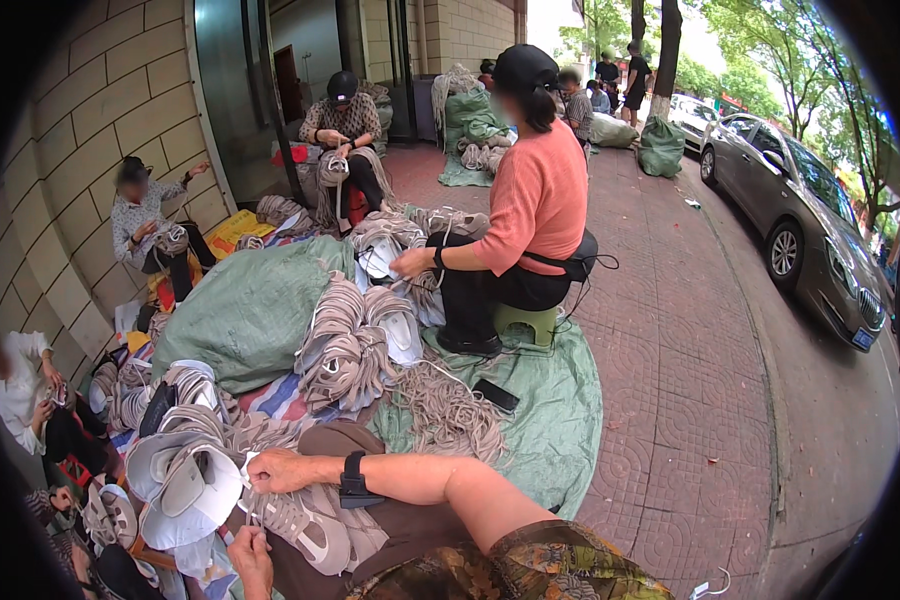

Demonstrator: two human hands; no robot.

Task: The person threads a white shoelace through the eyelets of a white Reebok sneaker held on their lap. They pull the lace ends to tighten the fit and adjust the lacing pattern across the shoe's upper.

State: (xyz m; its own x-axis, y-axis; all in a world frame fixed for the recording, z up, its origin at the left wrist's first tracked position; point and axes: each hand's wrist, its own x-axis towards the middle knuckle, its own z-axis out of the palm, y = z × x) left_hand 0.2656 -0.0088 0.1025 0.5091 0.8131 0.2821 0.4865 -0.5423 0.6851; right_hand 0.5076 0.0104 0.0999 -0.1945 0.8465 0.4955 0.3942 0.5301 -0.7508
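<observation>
Camouflage-patterned sleeve (pixel 570 560) nearest. Toward the left edge of the brown lap (pixel 425 525), a beige shoe upper (pixel 308 530): probably light and soft, best held at the stiffer toe. Pinching with the right hand (pixel 282 470), apparently at white lace (pixel 246 470); with the left hand (pixel 252 562) curled, impossible to tell around what.

Outdoor pavement workplace: tiled walkway (pixel 660 400), parked car (pixel 800 220), trees (pixel 667 60).

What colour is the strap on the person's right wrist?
The strap is black; it shows best in the head view.
</observation>
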